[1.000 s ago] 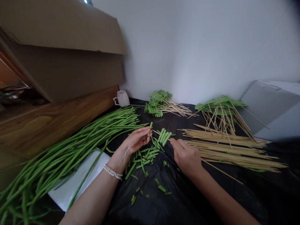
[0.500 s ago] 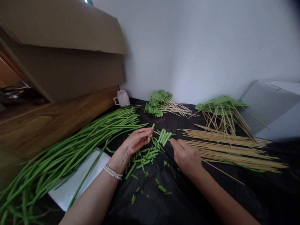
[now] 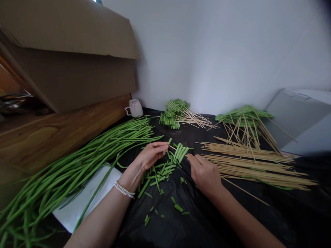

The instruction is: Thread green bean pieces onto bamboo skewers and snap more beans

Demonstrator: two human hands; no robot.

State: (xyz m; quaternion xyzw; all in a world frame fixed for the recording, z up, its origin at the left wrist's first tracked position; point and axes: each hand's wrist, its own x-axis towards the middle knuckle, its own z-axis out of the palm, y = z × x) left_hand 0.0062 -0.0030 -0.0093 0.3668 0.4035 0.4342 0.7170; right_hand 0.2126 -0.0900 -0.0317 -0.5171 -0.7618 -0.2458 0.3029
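My left hand [image 3: 151,154] pinches a short green bean piece [image 3: 169,141] at the tip of a thin wooden skewer [image 3: 232,183]. That skewer carries a row of several bean pieces [image 3: 180,151] and runs back under my right hand [image 3: 204,173], whose fingers are closed around it. Loose cut bean pieces [image 3: 161,172] lie on the black plastic sheet [image 3: 176,220] just below both hands. A bracelet circles my left wrist.
A long heap of whole green beans [image 3: 77,165] stretches along the left. Bare skewers [image 3: 253,162] are piled on the right. Finished bean skewers lie in two stacks [image 3: 174,113] [image 3: 243,115] by the wall. A small mug [image 3: 134,108], cardboard box [image 3: 69,51] and grey box [image 3: 302,117] stand around.
My left hand has brought the bean piece a little right and down, onto the skewer's tip. My right hand has barely shifted.
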